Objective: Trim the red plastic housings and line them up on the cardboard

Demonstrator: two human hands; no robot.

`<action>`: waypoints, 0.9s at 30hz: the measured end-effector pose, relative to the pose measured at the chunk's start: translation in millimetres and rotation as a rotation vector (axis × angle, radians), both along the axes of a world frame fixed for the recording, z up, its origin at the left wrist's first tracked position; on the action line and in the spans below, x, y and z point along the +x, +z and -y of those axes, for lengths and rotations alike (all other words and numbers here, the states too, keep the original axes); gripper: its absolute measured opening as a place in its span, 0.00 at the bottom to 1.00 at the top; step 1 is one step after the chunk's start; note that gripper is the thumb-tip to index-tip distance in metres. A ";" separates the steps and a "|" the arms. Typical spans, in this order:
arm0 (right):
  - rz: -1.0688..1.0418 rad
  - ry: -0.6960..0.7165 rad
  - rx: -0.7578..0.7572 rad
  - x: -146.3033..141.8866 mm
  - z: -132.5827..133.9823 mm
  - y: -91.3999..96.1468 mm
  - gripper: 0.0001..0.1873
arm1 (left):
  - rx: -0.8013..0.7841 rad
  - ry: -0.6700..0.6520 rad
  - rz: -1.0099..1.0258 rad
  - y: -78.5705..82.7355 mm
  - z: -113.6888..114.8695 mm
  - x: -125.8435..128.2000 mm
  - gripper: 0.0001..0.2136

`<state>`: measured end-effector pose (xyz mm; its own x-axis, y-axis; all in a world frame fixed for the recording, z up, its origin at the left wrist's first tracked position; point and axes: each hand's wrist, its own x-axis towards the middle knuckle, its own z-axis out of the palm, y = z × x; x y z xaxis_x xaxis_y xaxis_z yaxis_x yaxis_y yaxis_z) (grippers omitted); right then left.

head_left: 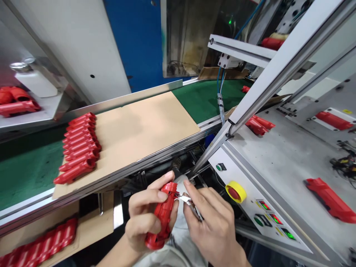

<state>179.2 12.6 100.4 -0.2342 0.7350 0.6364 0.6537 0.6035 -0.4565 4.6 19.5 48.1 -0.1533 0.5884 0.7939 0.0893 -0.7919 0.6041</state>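
At left, a plain white bottle (pixel 37 83) stands on a metal shelf (pixel 25 120). A row of glossy, ribbed red tubes (pixel 80 146) lines the left end of the cardboard (pixel 147 115), whose smooth tan stretch runs rightward to a straight edge on the green belt (pixel 205 96). Lower centre, the left hand (pixel 144 215) has its fingers curled closed around a red casing (pixel 162 218). The right hand (pixel 214 222) pinches a slim metal tool (pixel 185 199), tip at the casing's upper end. Further right, panel displays (pixel 275 218) glow red and green, digits too small to read.
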 end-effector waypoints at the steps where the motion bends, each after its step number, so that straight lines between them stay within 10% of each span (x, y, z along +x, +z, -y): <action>1: -0.012 -0.006 -0.001 -2.1 0.1 -0.9 0.25 | 0.002 0.006 -0.007 -2.6 0.0 -0.7 0.20; 7: -0.145 0.015 -0.063 -9.1 -1.7 -7.2 0.21 | -0.011 0.024 -0.010 2.8 -1.6 4.3 0.20; 14: -0.581 0.044 -0.694 7.5 -2.5 -14.8 0.15 | -0.074 -0.021 0.072 24.5 -7.0 8.1 0.24; 20: -0.141 0.063 -0.165 14.1 -3.8 6.8 0.29 | -0.086 -0.060 0.073 26.4 -3.0 5.1 0.24; 27: 0.080 0.084 -0.034 17.7 -7.0 12.7 0.31 | -0.083 -0.033 0.071 30.6 3.3 11.8 0.21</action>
<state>196.8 19.6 113.1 -0.3453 0.7315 0.5880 0.6367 0.6429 -0.4258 16.3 16.2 78.8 -0.1864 0.6573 0.7303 0.0186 -0.7408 0.6715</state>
